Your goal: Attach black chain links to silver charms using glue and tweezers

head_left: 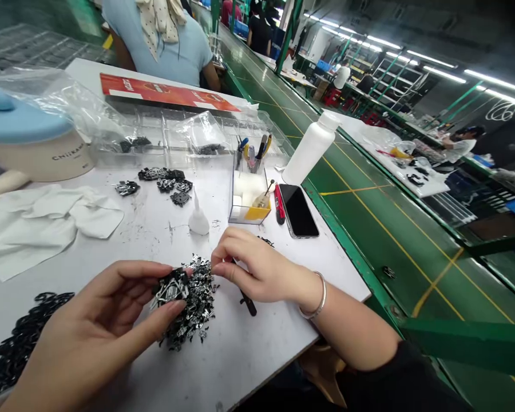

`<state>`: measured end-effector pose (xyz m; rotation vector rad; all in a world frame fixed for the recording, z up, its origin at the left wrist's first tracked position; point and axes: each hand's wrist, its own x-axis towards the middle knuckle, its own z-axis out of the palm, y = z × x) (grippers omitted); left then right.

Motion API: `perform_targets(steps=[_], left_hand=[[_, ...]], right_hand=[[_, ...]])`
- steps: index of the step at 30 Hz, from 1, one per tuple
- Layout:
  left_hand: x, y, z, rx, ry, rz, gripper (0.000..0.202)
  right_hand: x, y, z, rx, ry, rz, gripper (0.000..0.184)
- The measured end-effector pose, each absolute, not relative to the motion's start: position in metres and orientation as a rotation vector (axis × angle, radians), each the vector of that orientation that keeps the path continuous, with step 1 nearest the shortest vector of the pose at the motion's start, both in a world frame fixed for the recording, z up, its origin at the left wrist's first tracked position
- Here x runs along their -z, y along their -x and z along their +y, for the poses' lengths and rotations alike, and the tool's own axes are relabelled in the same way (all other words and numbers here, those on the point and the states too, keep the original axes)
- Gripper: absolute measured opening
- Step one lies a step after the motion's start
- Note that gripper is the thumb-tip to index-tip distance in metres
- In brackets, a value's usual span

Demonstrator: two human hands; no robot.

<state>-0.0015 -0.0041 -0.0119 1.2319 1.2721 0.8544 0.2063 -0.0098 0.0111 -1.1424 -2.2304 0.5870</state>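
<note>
My left hand pinches a tangled cluster of small black-and-silver metal parts between thumb and fingers. That cluster sits at the edge of a larger heap of the same parts on the white table. My right hand hangs just right of the heap, its fingertips close to the cluster, and holds a slim black tool. The tool's upper end is hidden by the fingers. Black strips of parts lie at the lower left, and smaller clumps lie farther up the table.
A glue bottle, phone, clear box of tools, white bottle, cloth and parts tray stand around. A green conveyor runs along the right. A co-worker sits ahead.
</note>
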Motion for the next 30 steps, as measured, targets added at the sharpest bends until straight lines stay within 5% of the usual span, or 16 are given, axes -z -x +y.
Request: perform_targets(steps=[19,30], left_hand=[[0.022,0.009,-0.005,-0.853,-0.986,1.101,0.042],[0.018,0.008,-0.004,-0.877,-1.167,0.848,0.029]], right_hand=[[0.019,-0.181,-0.015,-0.173,1.022,-1.839,0.008],[0.010,-0.180,-0.020,-0.497,1.077,-1.764,0.011]])
